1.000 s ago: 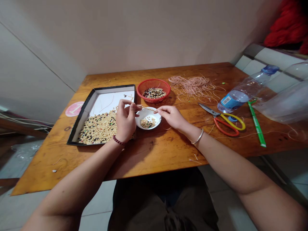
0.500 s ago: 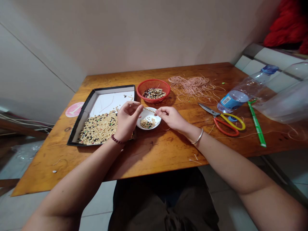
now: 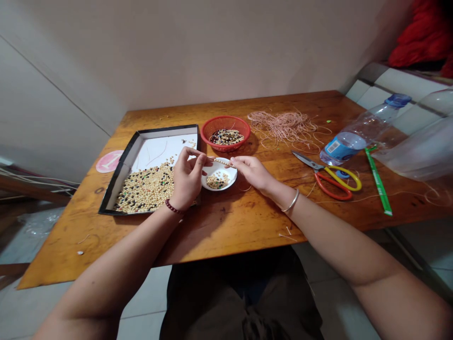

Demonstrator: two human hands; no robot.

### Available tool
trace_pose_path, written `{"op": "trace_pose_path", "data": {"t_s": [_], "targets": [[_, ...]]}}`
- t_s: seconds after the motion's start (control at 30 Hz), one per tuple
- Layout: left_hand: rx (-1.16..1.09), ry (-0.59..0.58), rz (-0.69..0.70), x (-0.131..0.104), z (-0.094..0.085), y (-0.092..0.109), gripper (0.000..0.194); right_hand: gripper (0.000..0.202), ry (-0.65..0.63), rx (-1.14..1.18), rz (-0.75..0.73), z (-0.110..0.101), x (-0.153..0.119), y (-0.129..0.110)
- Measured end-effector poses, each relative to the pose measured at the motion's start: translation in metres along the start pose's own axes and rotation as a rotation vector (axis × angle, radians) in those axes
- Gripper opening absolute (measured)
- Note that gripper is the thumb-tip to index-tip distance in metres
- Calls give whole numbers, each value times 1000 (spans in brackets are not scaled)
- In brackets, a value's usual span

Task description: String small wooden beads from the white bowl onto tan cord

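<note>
A short string of pale beads (image 3: 222, 162) is stretched between my hands, above a small white bowl (image 3: 231, 175) with loose beads in it. My left hand (image 3: 189, 174) pinches its left end between thumb and fingers. At the other end, my right hand (image 3: 250, 171) closes thumb and fingertips on the beads. Left of the bowl lies a black-edged box (image 3: 122, 172) of pale, black and coloured beads, partly behind my left hand. Behind the bowl stands a red basket (image 3: 225, 122) holding more beads.
A tangle of pink cord (image 3: 285, 126) lies at the back of the wooden table (image 3: 226, 231). To the right are scissors (image 3: 327, 174), a plastic bottle (image 3: 348, 139), a green strip (image 3: 378, 183) and a clear bag (image 3: 414, 151). A pink round piece (image 3: 108, 161) is at the left.
My left hand has tilted slightly, its fingertips shifting a little. My right hand has moved slightly to the right, and the string of beads shows more plainly between them.
</note>
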State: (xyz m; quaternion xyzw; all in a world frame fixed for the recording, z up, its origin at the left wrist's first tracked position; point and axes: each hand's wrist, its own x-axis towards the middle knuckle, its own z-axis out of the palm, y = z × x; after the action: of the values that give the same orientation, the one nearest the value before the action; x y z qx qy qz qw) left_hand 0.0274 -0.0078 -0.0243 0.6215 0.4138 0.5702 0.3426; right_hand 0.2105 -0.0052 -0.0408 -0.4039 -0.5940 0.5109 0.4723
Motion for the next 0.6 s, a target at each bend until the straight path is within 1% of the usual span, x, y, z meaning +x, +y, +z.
{"op": "trace_pose_path", "data": {"t_s": [0.1, 0.2, 0.33, 0.47, 0.6], "targets": [[0, -6, -4, -1, 1, -1, 29, 38, -31, -93, 7, -1, -2, -3], [3, -33, -22, -1, 2, 2, 30, 39, -32, -132, 10, -2, -3, -4], [42, -74, -19, 0, 2, 8, 30, 40, -35, -130, 13, -3, -3, -4], [48, -41, 0, 0, 2, 10, 27, 40, -32, -103, 21, -2, -3, -4], [18, -36, 22, -1, 1, 6, 26, 38, -28, -63, 13, 0, -2, -4]]}}
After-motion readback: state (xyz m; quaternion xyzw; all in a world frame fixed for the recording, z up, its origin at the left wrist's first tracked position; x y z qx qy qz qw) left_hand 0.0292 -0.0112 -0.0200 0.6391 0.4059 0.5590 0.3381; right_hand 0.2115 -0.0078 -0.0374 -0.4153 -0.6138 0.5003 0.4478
